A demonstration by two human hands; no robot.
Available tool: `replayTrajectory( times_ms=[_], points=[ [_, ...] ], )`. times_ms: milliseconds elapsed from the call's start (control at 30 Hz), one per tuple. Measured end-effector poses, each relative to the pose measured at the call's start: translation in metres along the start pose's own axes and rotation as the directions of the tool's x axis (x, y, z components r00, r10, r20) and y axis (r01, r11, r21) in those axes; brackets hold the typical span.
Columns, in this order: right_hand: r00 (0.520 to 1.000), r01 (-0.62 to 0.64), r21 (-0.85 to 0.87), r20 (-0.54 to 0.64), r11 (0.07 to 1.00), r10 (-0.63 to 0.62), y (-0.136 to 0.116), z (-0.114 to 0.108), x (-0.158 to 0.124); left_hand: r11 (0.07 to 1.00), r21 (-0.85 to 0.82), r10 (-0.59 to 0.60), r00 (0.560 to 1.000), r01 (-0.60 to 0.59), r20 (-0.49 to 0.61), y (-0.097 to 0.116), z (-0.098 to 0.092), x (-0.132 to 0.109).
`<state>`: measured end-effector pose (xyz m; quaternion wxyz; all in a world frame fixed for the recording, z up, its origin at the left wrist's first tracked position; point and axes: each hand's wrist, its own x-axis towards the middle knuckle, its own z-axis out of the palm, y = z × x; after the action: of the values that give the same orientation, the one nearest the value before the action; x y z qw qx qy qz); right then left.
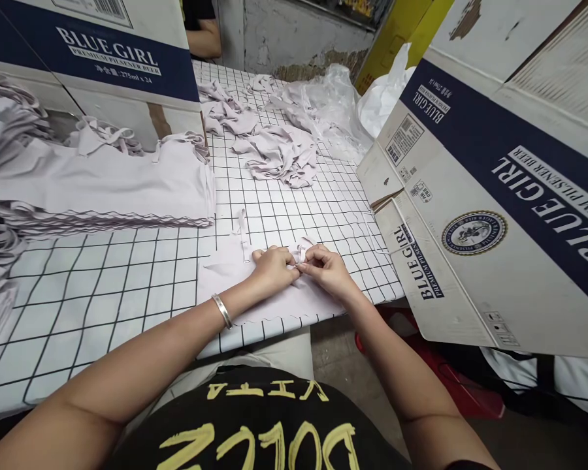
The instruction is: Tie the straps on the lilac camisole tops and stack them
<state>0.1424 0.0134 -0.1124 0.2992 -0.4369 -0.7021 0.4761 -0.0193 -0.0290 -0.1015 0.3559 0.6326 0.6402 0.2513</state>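
Note:
A pale pink camisole [274,303] lies flat at the table's front edge, one thin strap stretched up to the left of my hands. My left hand [276,266], with a silver bracelet at its wrist, pinches the garment's top edge near the other strap [301,248]. Right beside it, my right hand [327,269] pinches the same strap area, thumb and fingertips pressed together. The fingertips of both hands nearly meet there. Whatever small detail sits between them is hidden.
Neatly stacked pink camisoles [108,183] are at left, before a Blue Girl carton [93,52]. Crumpled pink pieces [281,153] and clear plastic [330,98] lie farther back on the grid-patterned tablecloth [102,281]. Another carton [470,189] leans at right. Someone's arm [204,38] shows behind.

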Motion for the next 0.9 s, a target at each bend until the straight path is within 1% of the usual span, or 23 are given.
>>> replayTrajectory(
  times_ms=[133,233,333,400,500,567,633,700,767,800,833,900],
  points=[
    [0.998,0.055,-0.066,-0.003,0.996,-0.056,0.000,-0.001,-0.002,1.000,-0.007,0.013,1.000,-0.014,-0.007,-0.002,0.001,0.000],
    [0.993,0.119,-0.200,0.006,0.972,-0.121,-0.003,-0.003,-0.004,1.000,-0.018,0.026,1.000,-0.026,-0.009,-0.003,0.002,0.000],
    [0.981,0.187,-0.365,0.024,0.912,-0.192,-0.007,-0.006,-0.005,0.999,-0.020,0.033,0.999,-0.033,-0.012,-0.004,0.004,-0.001],
    [0.971,0.232,-0.438,0.057,0.869,-0.231,-0.011,-0.007,-0.006,0.999,-0.012,0.040,0.999,-0.040,-0.023,-0.004,0.005,-0.002],
    [0.954,0.295,-0.495,0.109,0.817,-0.279,-0.014,-0.008,-0.007,0.998,-0.006,0.055,0.998,-0.056,-0.041,-0.004,0.007,-0.004],
    [0.941,0.330,-0.527,0.122,0.783,-0.315,-0.015,-0.009,-0.008,0.998,-0.006,0.061,0.996,-0.062,-0.058,-0.004,0.007,-0.005],
    [0.932,0.350,-0.567,0.126,0.746,-0.341,-0.014,-0.010,-0.010,0.998,0.000,0.066,0.995,-0.066,-0.072,-0.004,0.008,-0.005],
    [0.931,0.349,-0.598,0.133,0.721,-0.340,-0.013,-0.012,-0.011,0.997,0.012,0.072,0.994,-0.071,-0.081,-0.004,0.008,-0.005],
    [0.940,0.327,-0.592,0.128,0.736,-0.315,-0.012,-0.013,-0.012,0.997,0.020,0.080,0.993,-0.078,-0.082,-0.004,0.008,-0.005],
    [0.951,0.300,-0.562,0.115,0.771,-0.287,-0.012,-0.013,-0.012,0.997,0.020,0.082,0.994,-0.080,-0.077,-0.004,0.008,-0.004],
    [0.966,0.256,-0.504,0.099,0.825,-0.239,-0.012,-0.013,-0.012,0.997,0.020,0.081,0.994,-0.080,-0.068,-0.005,0.008,-0.003],
    [0.992,0.112,-0.283,0.080,0.953,-0.093,-0.012,-0.011,-0.009,0.996,0.041,0.081,0.996,-0.080,-0.037,-0.006,0.008,-0.001]
  ],
)
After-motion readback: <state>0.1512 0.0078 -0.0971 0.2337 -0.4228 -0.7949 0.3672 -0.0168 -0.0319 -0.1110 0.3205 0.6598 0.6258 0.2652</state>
